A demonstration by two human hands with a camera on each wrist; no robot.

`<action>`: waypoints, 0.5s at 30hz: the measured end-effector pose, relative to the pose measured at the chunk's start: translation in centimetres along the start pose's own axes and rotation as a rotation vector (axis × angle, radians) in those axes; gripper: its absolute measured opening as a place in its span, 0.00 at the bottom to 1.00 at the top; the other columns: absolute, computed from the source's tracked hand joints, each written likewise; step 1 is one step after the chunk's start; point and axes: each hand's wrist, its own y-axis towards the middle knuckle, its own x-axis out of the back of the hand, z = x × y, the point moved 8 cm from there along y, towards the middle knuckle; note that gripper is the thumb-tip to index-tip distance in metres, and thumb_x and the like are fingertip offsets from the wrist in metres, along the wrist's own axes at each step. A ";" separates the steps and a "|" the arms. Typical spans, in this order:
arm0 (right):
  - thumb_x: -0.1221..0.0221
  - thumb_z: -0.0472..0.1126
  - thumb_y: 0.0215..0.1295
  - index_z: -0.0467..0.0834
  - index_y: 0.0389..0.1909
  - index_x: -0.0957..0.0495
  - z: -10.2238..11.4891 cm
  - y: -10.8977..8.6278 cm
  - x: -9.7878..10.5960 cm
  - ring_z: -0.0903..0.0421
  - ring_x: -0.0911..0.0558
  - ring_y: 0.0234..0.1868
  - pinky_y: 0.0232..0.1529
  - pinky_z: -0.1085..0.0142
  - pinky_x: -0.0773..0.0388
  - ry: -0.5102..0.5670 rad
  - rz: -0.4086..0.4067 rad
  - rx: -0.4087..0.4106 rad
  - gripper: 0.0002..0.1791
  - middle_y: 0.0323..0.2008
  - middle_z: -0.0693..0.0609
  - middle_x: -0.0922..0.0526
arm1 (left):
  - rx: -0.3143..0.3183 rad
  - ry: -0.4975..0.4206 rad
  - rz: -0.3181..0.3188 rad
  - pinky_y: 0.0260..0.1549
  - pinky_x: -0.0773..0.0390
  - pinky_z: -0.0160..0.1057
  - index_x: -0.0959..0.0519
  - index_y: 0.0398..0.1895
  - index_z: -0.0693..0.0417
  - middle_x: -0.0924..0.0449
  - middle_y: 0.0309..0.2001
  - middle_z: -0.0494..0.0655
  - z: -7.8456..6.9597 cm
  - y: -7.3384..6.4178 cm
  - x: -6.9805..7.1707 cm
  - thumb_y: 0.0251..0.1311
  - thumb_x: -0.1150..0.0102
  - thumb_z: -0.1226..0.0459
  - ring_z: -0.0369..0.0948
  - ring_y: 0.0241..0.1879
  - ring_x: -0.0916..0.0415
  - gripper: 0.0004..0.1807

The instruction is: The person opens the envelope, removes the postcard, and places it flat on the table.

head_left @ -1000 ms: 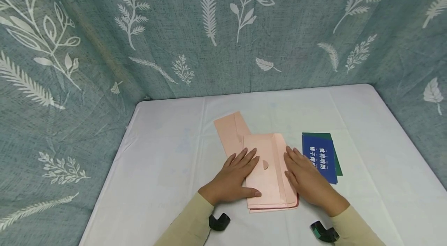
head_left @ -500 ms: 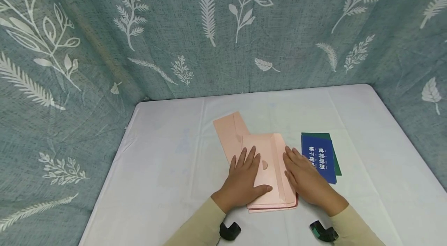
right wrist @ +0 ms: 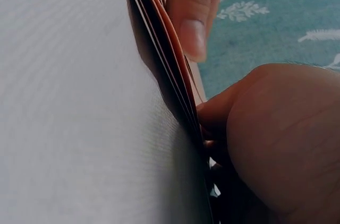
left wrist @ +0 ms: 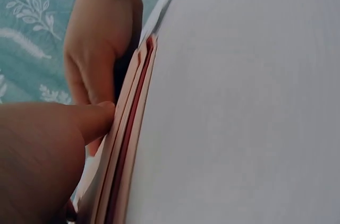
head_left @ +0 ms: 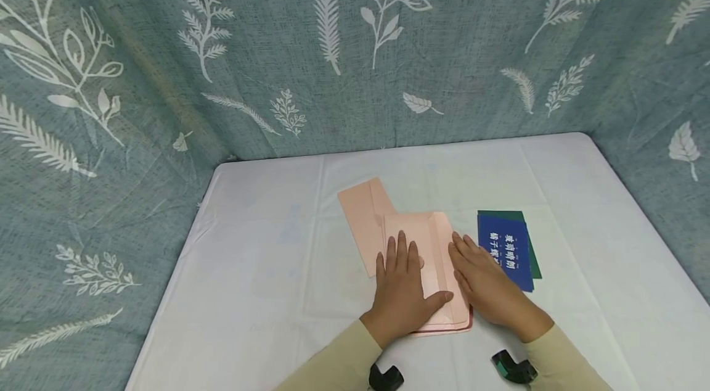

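A small stack of pale pink envelopes (head_left: 439,224) lies on the table, with a darker red layer showing among its edges in the left wrist view. My left hand (head_left: 402,292) rests flat on the top envelope, fingers straight and spread, thumb pointing right. Along the stack's right edge lies my right hand (head_left: 490,286), its fingers extended together and touching that side. Another pink envelope (head_left: 360,218) sits tilted beneath the stack's upper left. Both wrist views look at the stack's layered edge, with the thumbs close to it.
Right of the stack lie blue cards (head_left: 507,243) with white lettering, partly over a green card (head_left: 534,261). A white cloth covers the table (head_left: 249,267). Green leaf-patterned curtains (head_left: 355,101) hang behind and at the sides.
My left hand has slid right across the top envelope and turned so its fingers point more directly away from me. The right hand and the envelopes stay nearly in place.
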 end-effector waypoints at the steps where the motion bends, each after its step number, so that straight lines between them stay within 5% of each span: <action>1: 0.43 0.33 0.82 0.26 0.78 0.34 0.0 0.0 0.0 0.31 0.42 0.81 0.76 0.33 0.45 0.005 0.004 -0.002 0.29 0.81 0.32 0.39 | 0.009 0.013 -0.012 0.77 0.58 0.69 0.50 0.86 0.68 0.67 0.87 0.65 -0.1 0.0 -0.1 0.68 0.42 0.28 0.60 0.85 0.72 0.64; 6: 0.44 0.32 0.81 0.26 0.78 0.34 0.1 0.0 0.1 0.30 0.43 0.81 0.76 0.33 0.46 0.025 0.004 0.005 0.29 0.81 0.31 0.39 | 0.038 0.051 -0.050 0.77 0.58 0.69 0.49 0.86 0.69 0.67 0.87 0.66 -0.4 0.1 -0.5 0.67 0.45 0.25 0.60 0.85 0.71 0.66; 15: 0.45 0.32 0.82 0.26 0.78 0.34 0.0 0.0 -0.1 0.31 0.43 0.82 0.76 0.32 0.46 0.028 0.010 -0.005 0.29 0.81 0.31 0.39 | 0.016 0.034 -0.101 0.75 0.55 0.71 0.47 0.85 0.71 0.64 0.86 0.69 -0.6 0.0 -0.4 0.74 0.42 0.36 0.62 0.85 0.67 0.56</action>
